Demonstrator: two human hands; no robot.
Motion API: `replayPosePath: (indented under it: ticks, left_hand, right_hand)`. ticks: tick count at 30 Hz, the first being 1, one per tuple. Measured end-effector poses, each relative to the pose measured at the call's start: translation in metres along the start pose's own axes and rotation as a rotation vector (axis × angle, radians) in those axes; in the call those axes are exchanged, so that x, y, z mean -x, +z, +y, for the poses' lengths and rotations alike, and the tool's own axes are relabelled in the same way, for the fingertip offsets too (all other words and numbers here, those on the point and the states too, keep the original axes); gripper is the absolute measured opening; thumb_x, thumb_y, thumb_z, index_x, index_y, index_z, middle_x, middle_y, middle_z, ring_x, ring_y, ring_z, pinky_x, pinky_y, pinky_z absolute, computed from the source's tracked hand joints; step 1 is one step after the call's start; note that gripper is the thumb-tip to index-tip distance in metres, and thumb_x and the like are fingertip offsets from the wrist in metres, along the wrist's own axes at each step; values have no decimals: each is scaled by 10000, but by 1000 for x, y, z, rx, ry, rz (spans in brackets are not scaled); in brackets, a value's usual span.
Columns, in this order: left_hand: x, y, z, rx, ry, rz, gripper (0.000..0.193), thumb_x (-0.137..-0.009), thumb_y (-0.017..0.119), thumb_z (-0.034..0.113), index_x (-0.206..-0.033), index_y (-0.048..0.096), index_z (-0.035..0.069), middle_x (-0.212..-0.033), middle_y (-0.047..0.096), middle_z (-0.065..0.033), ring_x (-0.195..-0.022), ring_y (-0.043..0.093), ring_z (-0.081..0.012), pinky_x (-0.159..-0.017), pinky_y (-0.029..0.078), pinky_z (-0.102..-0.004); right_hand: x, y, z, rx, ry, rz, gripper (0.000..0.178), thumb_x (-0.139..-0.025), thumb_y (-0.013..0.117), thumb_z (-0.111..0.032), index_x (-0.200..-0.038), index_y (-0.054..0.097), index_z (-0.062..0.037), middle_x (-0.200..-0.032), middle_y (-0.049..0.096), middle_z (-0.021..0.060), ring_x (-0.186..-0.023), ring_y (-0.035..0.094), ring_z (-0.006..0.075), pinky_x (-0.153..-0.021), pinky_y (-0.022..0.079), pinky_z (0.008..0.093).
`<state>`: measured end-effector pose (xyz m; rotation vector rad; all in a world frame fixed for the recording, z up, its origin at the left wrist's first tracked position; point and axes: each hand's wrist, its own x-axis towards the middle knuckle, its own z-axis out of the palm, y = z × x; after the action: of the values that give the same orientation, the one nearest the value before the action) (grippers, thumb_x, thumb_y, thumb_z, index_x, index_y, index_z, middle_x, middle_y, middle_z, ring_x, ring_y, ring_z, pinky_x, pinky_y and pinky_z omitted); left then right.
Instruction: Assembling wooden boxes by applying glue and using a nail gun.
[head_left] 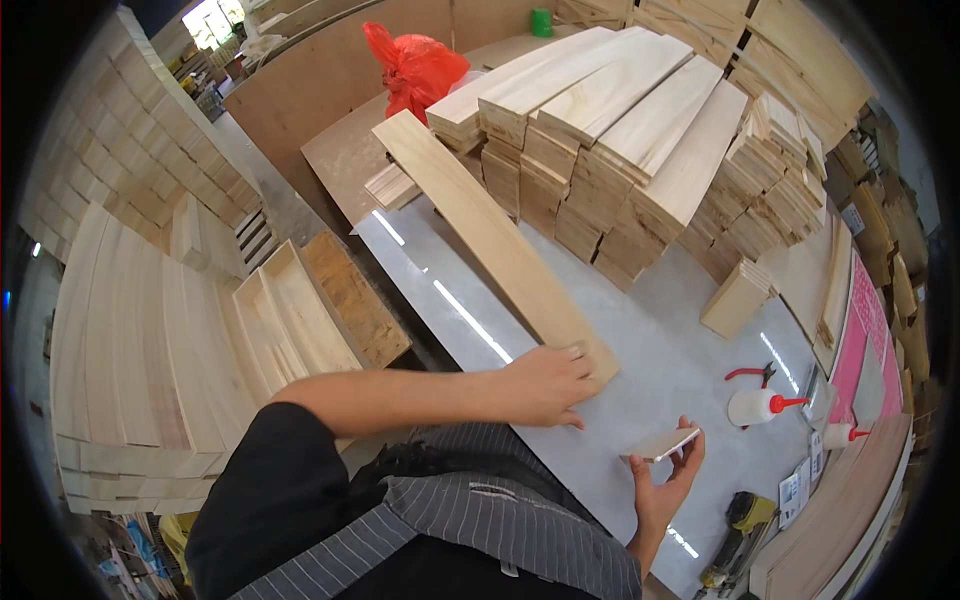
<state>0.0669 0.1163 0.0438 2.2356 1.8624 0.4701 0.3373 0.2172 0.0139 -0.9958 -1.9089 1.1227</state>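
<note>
A long pale wooden board point(480, 235) lies slantwise across the grey tabletop point(640, 340), its far end near the stacked planks. My left hand point(550, 385) grips this board at its near end, fingers over the top and thumb on the near side. To the right, my right hand point(672, 490) holds a small flat wooden piece point(660, 444) between thumb and fingers, with a light edge showing. The small piece is apart from the long board.
Stacked planks point(610, 110) stand at the back, beside a red plastic bag point(412, 70). Small wooden blocks point(738, 298), a white glue bottle point(752, 407), red-handled pliers point(748, 374) and a yellow-black power tool point(742, 535) lie right. Wooden drawer-like boxes point(290, 310) stand left.
</note>
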Motion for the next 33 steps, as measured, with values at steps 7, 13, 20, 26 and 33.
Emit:
replayPosePath:
  ticks: [7,13,20,26,33]
  left_hand:
    - [-62,12,-39,-260,121,-181,838,-652,868,511,-1303,571,75,-1125,615,-173,-1156,552,-375,-1002,427,-498]
    - [-64,-49,2,-7,-3,-304,757,-647,859,332,-1296,575,62,-1170,570,-205,-1112,546,-376,-960,439,-445]
    - [-74,-82,38,200,143,-262,830,-659,877,260,-1374,510,51,-1211,537,-183,-1146,527,-373,-980,446,-449]
    - [-80,-70,45,264,186,-246,883,-654,932,372,-1346,519,11,-1191,589,-176,-1141,557,-375,-975,471,-453]
    - [-76,-66,45,204,137,-287,838,-650,921,298,-1329,526,5,-1177,597,-166,-1107,559,-363,-979,454,-448]
  right_hand:
    - [2,-4,0,56,-11,16,962,-685,900,-147,-1491,394,-4,-1463,507,187,-1323,503,312,-1063,440,429]
    - [-4,0,-19,155,54,-18,913,-652,897,-101,-1445,450,-29,-1394,538,153,-1237,511,336,-1031,454,423]
    - [-11,14,-31,22,-31,-128,852,-651,872,-89,-1414,496,-47,-1371,536,127,-1247,481,340,-1060,418,428]
    - [-8,20,-27,-33,-69,-161,846,-636,841,-60,-1410,500,-43,-1365,535,138,-1245,485,348,-1047,435,431]
    - [-12,19,-26,-38,-136,-165,817,-640,818,-61,-1396,508,-32,-1348,536,157,-1220,498,366,-1023,449,437]
